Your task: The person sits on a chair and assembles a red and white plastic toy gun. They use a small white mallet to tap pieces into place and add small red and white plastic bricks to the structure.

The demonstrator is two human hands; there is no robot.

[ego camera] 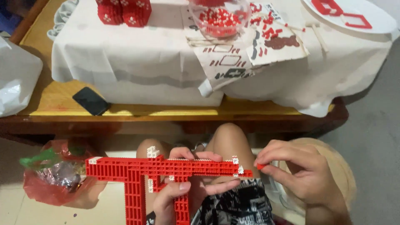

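A red brick-built frame [137, 173] with a long horizontal bar, two downward legs and a few white bricks hangs over my knees. My left hand [187, 189] grips it from below near its middle, thumb and fingers wrapped around the bar. At the bar's right end my right hand [302, 173] pinches a small red brick [261, 166] between thumb and fingertips, touching or nearly touching the bar's tip.
A wooden table [54, 100] with a white cloth [137, 62] stands ahead, bearing a clear bowl of red and white bricks [219, 18], printed instruction sheets [233, 62], a red built block [124, 11] and a white plate [366, 16]. A black phone [91, 101] lies on the wood. A red plastic bag [54, 179] sits on the floor.
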